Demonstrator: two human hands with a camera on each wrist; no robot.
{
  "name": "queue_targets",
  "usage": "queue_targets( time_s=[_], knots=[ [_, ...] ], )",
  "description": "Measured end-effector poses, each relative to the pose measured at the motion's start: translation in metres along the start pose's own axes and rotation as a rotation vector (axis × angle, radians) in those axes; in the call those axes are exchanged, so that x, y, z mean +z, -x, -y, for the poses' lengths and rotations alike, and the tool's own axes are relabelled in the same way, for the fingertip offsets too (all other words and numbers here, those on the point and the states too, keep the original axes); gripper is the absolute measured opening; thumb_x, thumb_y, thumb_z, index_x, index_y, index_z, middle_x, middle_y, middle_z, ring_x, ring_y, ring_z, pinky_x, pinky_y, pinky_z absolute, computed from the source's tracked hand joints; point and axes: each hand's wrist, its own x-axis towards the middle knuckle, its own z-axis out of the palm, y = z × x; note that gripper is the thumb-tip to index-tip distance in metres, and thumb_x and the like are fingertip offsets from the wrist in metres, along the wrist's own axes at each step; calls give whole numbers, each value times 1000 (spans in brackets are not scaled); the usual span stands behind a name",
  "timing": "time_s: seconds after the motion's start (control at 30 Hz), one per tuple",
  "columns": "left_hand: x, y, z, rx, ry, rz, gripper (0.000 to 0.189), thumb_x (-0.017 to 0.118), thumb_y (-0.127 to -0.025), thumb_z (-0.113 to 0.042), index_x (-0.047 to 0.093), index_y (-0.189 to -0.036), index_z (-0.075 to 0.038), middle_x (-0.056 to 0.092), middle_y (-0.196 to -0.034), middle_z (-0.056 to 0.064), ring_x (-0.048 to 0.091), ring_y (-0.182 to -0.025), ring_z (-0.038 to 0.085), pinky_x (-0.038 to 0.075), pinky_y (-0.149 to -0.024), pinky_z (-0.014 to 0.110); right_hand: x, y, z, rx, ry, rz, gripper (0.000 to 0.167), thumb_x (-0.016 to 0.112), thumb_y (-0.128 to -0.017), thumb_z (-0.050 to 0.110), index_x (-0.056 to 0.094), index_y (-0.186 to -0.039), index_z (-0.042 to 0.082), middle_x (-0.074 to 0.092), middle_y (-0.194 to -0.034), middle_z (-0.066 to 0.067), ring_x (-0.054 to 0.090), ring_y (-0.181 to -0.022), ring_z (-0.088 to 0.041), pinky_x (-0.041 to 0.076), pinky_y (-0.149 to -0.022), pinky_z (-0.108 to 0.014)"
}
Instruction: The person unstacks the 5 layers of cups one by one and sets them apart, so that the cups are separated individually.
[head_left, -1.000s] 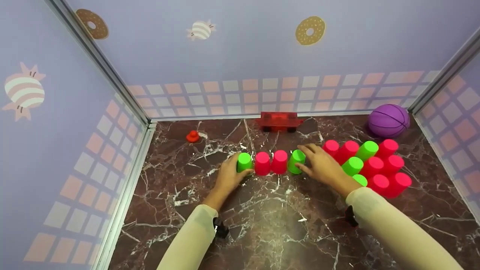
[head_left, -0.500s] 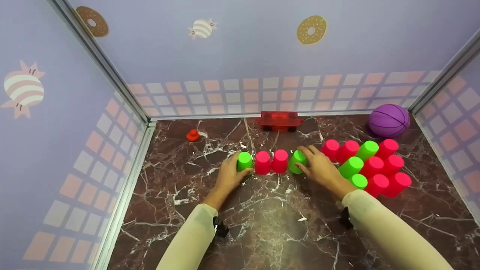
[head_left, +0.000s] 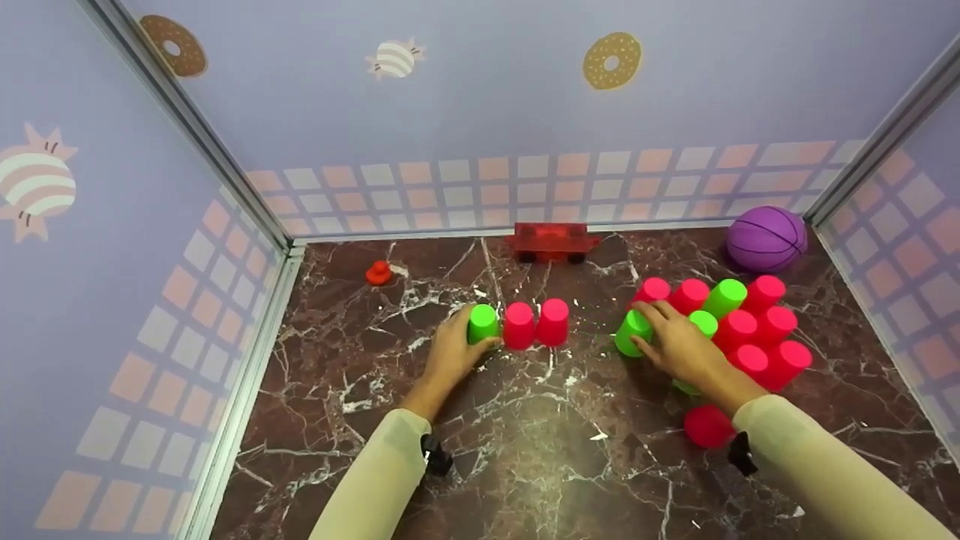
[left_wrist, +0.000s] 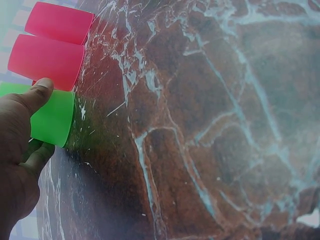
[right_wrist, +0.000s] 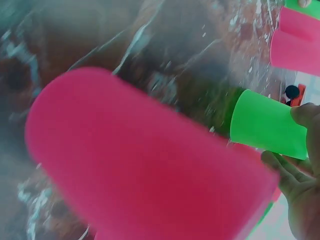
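Observation:
At the left end of a short row, my left hand [head_left: 450, 351] grips a green cup [head_left: 483, 322], which stands upside down on the marbled surface. Its thumb lies along the near side. Two upturned pink cups, one [head_left: 519, 327] beside the green cup and another [head_left: 553, 322] farther right, continue the row. My right hand [head_left: 684, 346] holds a second green cup [head_left: 632, 334] between thumb and fingers, right by a group of upturned pink and green cups [head_left: 738, 330]. Large in the right wrist view, a pink cup [right_wrist: 145, 160] is close to the camera. The hand hides part of the group.
Under my right wrist a pink cup [head_left: 708, 426] stands apart at the front of the group. A purple ball [head_left: 766, 238] sits in the back right corner. Along the back wall are a red toy cart [head_left: 551, 241] and a small red duck-like toy [head_left: 379, 273].
My right hand has carried its green cup rightward, away from the pink pair to the group. The pink cup under the wrist has come into view. My left hand keeps its grip.

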Motion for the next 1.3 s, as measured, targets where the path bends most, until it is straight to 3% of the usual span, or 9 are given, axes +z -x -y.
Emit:
queue_targets(
  time_s=[0.53,0.83,1.1,1.3],
  knots=[
    [0,2,-4,47,-8,-54,75,96,-80,-46,66,-141,-14,80,-124,10,78,-113,31,62,-100,48,-6,12,-12,54,57,-5,54,78,-99,7,55,-146,-10,62,-122,-32,71,-86,-47,63,-76,-62],
    [0,1,-2,70,-3,-59,76,94,-81,-48,66,-142,-12,80,-125,12,78,-113,33,62,-101,49,9,14,-31,-14,70,-82,58,78,-96,11,52,-144,-6,61,-116,-29,68,-74,-42,60,-64,-62],
    [3,0,5,54,17,-31,81,92,-83,-52,64,-146,-11,79,-129,13,77,-117,35,62,-103,51,-12,12,-14,72,43,3,64,78,-102,20,49,-152,-8,60,-125,-32,70,-84,-47,63,-78,-65],
    [-1,0,-4,-2,-15,-8,80,92,-82,-54,64,-147,-15,78,-132,10,77,-120,32,61,-104,48,-21,7,-9,83,55,16,64,76,-104,26,50,-153,-6,61,-131,-31,72,-92,-51,63,-82,-66]
  ],
)
